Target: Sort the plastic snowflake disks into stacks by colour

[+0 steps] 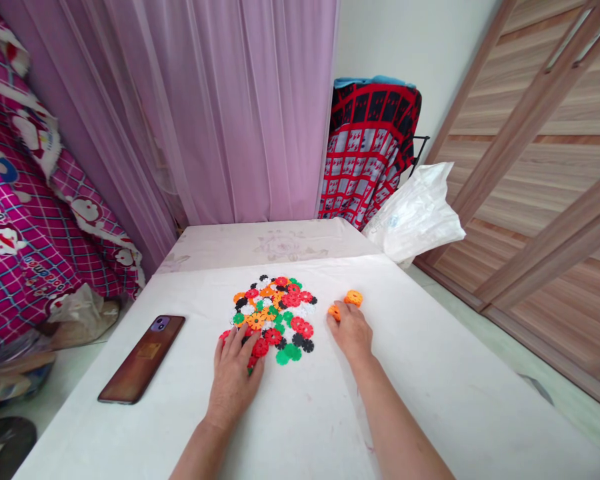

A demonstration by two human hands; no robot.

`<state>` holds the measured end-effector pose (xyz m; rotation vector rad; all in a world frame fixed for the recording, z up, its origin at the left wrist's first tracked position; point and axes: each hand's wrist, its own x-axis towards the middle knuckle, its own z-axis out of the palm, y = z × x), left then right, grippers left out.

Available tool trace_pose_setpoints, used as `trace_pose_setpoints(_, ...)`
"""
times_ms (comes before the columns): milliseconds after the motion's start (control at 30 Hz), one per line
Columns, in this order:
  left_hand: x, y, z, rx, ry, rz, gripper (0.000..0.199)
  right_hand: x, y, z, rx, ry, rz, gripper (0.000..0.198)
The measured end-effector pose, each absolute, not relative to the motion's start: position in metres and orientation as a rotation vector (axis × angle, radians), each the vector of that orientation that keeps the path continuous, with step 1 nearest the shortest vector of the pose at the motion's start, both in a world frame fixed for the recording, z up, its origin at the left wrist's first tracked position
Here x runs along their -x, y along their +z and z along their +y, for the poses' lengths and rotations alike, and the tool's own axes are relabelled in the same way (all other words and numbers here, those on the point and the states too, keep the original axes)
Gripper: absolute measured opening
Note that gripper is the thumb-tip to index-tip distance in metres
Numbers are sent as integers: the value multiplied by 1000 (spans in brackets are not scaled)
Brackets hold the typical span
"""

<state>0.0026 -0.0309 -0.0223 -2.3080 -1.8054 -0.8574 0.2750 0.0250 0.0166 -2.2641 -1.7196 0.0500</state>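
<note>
A lilac curtain (230, 113) hangs along the far side, a wooden wardrobe (545, 153) stands off to the right, and here in front is the pale table (305, 427). Centre stage, a heap of notched discs (257, 320): red, orange, green, black and white, all jumbled together! The left hand (235, 373) is at the heap's near left edge, fingers spread wide, thumb well apart, fingertips down among the red ones. Over to the right, clear of the heap, the right hand (353, 333) is at two orange pieces (353, 298), one just past the fingertips, the other by their left side. Those fingers are curved and close together; whether they grip, I cannot tell.

Where's the danger? A broad sweep from the left could scatter the overlapping discs, and a careless nudge from the right might send an orange piece sliding. The phone (145, 360) looks safe enough, though a swinging left elbow could knock it.

As for direction, the discs are round: no long axis, no pointing end. Most in the heap look flat or slightly tilted, resting on one another.
</note>
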Motion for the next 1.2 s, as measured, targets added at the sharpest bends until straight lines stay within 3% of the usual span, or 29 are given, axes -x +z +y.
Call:
trace_pose_setpoints(233, 0, -18, -32, 2298, -819, -1915, 44, -275, 13, 24, 2186, 2, -1660, 41)
trace_pose_setpoints(367, 1, -13, -34, 2372, -795, -1933, 46, -261, 18, 23, 1999, -117, -1711, 31)
trace_pose_setpoints(667, -2, 0, -37, 2477, -819, -1927, 28, -182, 34, 52, 1318, 145, -2302, 25)
trace_pose_setpoints(867, -2, 1, -35, 2445, -890, -1996, 18, -168, 38, 59, 1454, 180, -2437, 29)
trace_pose_setpoints(1200, -3, 2, -35, 2439, -919, -1991, 22, -166, 39, 63, 1519, 273, -2328, 36)
